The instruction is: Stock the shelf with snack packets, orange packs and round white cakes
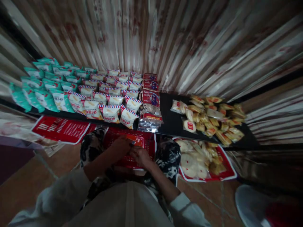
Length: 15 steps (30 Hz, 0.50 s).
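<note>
In the head view my left hand (120,145) and my right hand (140,155) meet between my knees, over a red plastic basket (111,135). Both hands are closed, their fingertips close together at the near edge of a shiny orange packet (137,140). Dim light and blur hide the exact grip of the fingers. Directly beyond the basket, dark red and silver packets (151,97) stand in a row on a black shelf (169,121).
White snack bags (111,113) and teal bags (62,100) fill the shelf's left. Yellow-wrapped snacks (205,116) are heaped on its right. A second red basket (233,171) holds round pale packs; a red basket (59,128) lies left. Pleated curtain (132,37) hangs behind.
</note>
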Motion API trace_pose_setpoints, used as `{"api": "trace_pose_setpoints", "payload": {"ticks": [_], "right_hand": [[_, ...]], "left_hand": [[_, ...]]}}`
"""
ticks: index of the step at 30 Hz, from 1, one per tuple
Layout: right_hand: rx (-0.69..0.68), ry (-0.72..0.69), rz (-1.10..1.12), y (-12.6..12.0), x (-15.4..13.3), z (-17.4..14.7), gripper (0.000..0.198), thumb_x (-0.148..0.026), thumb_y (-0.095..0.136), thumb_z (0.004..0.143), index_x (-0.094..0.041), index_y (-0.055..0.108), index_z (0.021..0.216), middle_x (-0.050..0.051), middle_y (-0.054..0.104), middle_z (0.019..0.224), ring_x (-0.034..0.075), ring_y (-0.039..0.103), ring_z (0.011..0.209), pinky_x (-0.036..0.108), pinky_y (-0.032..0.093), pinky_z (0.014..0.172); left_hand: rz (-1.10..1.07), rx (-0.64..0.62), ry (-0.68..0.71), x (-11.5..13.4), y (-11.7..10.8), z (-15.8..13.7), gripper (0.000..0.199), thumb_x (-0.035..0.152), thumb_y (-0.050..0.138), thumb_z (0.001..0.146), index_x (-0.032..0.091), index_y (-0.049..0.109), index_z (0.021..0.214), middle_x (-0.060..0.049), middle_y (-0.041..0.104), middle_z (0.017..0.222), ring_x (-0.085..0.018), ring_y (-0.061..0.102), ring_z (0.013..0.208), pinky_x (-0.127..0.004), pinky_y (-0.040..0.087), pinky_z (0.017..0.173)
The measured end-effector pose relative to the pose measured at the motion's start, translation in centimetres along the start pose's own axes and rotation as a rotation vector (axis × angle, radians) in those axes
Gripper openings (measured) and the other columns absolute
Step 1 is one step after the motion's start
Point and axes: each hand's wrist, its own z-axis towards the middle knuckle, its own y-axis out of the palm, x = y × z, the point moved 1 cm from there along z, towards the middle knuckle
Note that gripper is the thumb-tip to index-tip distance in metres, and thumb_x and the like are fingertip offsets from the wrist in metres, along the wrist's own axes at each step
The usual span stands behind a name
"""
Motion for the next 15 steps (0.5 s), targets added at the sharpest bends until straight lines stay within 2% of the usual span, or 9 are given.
{"api": "trace_pose_setpoints", "payload": {"ticks": [2,4,6,9,11,13,15], "right_hand": [[0.011,0.016,0.078,-1.3,-1.0,-0.6,0.027,-0.025,0.042,0.089,-0.019,0.066,0.078,0.001,0.064,0.073,0.015,0.057,0.068,0.024,0.042,0.064],[0.032,0.037,0.133,-2.3,-1.6,-1.3,0.03,-0.031,0.042,0.09,-0.018,0.061,0.07,-0.002,0.056,0.062,0.012,0.05,0.058,0.022,0.036,0.056],[0.079,0.051,0.206,-3.1,-2.1,-2.0,0.034,-0.038,0.043,0.09,-0.018,0.057,0.066,-0.003,0.05,0.058,0.011,0.044,0.056,0.022,0.034,0.055],[0.161,0.075,0.41,-3.9,-2.8,-2.9,0.04,-0.051,0.045,0.087,-0.018,0.056,0.067,-0.003,0.05,0.061,0.011,0.044,0.058,0.022,0.036,0.056],[0.23,0.11,0.507,-4.7,-3.4,-3.3,0.045,-0.058,0.047,0.083,-0.018,0.054,0.065,-0.004,0.048,0.059,0.01,0.041,0.057,0.021,0.035,0.055],[0.304,0.142,0.549,-5.6,-4.2,-3.6,0.048,-0.062,0.05,0.079,-0.017,0.053,0.062,-0.004,0.044,0.056,0.009,0.038,0.054,0.021,0.033,0.053],[0.361,0.152,0.589,-6.6,-5.1,-3.8,0.049,-0.063,0.054,0.077,-0.017,0.055,0.062,-0.004,0.045,0.056,0.009,0.038,0.053,0.021,0.033,0.053]], "left_hand": [[0.105,0.028,0.132,1.3,-2.3,-0.5,0.023,0.013,0.046,0.085,0.018,0.069,0.083,-0.005,0.067,0.082,-0.019,0.06,0.089,-0.042,0.028,0.108],[0.196,0.106,0.217,2.3,-4.5,-1.0,0.023,0.015,0.045,0.087,0.018,0.067,0.092,-0.004,0.066,0.084,-0.018,0.059,0.091,-0.044,0.027,0.109],[0.247,0.244,0.247,2.9,-6.3,-1.5,0.023,0.018,0.044,0.089,0.016,0.064,0.1,-0.007,0.064,0.099,-0.02,0.055,0.103,-0.043,0.032,0.107],[0.208,0.531,0.174,3.3,-8.0,-2.2,0.032,0.022,0.039,0.092,0.016,0.055,0.119,-0.011,0.049,0.132,-0.023,0.042,0.125,-0.041,0.036,0.106],[0.122,0.686,0.085,3.4,-8.5,-2.6,0.037,0.025,0.036,0.093,0.019,0.049,0.127,-0.009,0.041,0.141,-0.023,0.039,0.129,-0.041,0.036,0.107],[0.006,0.77,0.017,3.6,-8.4,-3.0,0.038,0.029,0.036,0.092,0.02,0.048,0.127,-0.008,0.042,0.141,-0.022,0.04,0.129,-0.04,0.035,0.109],[-0.147,0.79,-0.018,3.7,-7.9,-3.1,0.04,0.032,0.039,0.091,0.018,0.048,0.127,-0.009,0.045,0.139,-0.023,0.041,0.129,-0.04,0.034,0.109]]}}
